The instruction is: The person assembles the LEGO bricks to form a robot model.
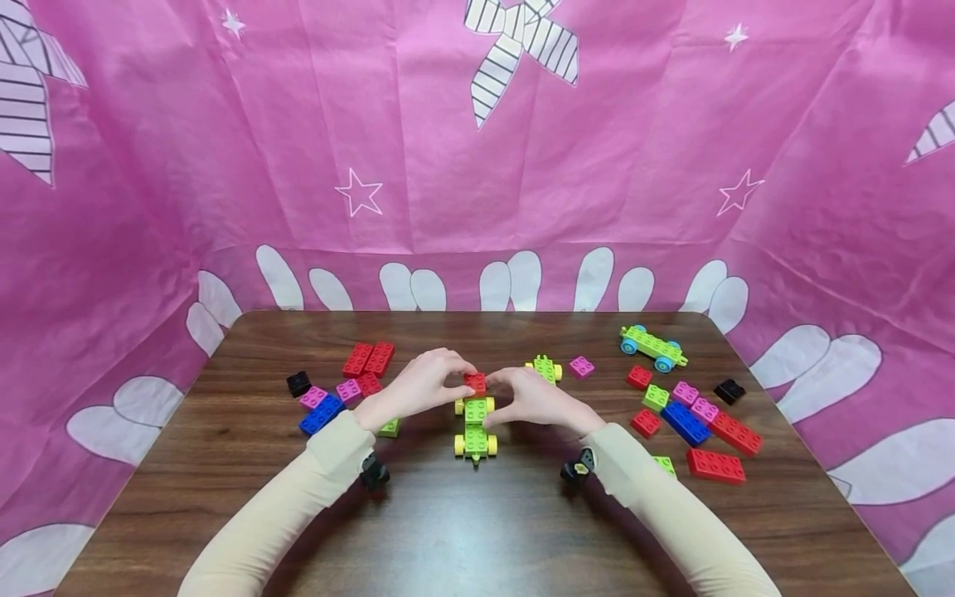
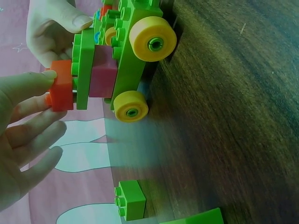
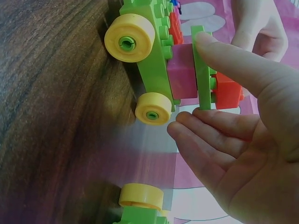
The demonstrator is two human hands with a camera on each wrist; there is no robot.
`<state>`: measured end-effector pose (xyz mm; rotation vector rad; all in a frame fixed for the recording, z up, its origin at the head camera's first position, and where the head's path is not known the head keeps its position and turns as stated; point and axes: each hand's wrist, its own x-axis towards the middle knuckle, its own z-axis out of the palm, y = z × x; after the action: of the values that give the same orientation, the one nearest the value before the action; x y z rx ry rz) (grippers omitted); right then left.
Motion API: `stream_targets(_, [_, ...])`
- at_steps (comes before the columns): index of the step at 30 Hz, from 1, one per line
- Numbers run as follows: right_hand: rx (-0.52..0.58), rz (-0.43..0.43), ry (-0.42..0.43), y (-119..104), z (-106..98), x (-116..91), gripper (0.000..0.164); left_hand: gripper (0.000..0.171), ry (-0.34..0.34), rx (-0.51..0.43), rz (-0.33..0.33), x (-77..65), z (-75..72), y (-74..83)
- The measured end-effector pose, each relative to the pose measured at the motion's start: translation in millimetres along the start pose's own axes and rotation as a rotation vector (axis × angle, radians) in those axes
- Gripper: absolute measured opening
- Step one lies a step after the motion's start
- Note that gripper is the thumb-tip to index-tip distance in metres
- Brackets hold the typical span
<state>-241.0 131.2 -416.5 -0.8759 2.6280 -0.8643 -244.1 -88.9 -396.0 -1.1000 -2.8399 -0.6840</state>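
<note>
My left hand (image 1: 427, 379) pinches a red brick (image 2: 61, 86) between thumb and fingers, at the studs of a thin green plate (image 2: 84, 70). Green studs show between brick and plate in the right wrist view. My right hand (image 1: 539, 400) holds that plate by its edges, thumb on one side and fingertips on the other. Below the plate, a pink brick (image 3: 182, 72) sits on a green car base (image 1: 475, 431) with yellow wheels (image 2: 153, 39), which stands on the table between my hands.
Left on the table (image 1: 477, 531) lie red bricks (image 1: 358, 359), a blue brick (image 1: 322, 414) and a black piece (image 1: 298, 383). Behind my right hand stands another yellow-wheeled base (image 1: 545, 367). A blue-wheeled base (image 1: 652, 347) and several loose bricks, including a long red one (image 1: 716, 465), are at right.
</note>
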Motion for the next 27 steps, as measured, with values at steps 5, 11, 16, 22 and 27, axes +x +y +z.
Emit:
stream_targets(5, [0.015,0.001,-0.006,0.2,-0.4,0.0,0.057,0.030,0.004,0.015,0.017,0.6,0.5,0.1])
stream_targets(11, [0.029,-0.016,-0.003,1.8,0.6,-0.2,0.056,0.029,0.005,0.040,0.042,0.9,1.2,-1.3])
stream_targets(16, [0.025,-0.029,0.003,2.8,1.3,-0.4,0.055,0.028,0.003,0.071,0.049,1.0,0.3,-0.7])
stream_targets(22, [0.017,-0.026,-0.002,2.6,0.8,-0.6,0.055,0.027,-0.007,0.082,0.034,2.0,-1.1,2.4])
stream_targets(27, [0.013,-0.017,-0.007,2.2,1.3,0.1,0.056,0.027,0.003,0.090,0.037,2.1,-0.9,3.6])
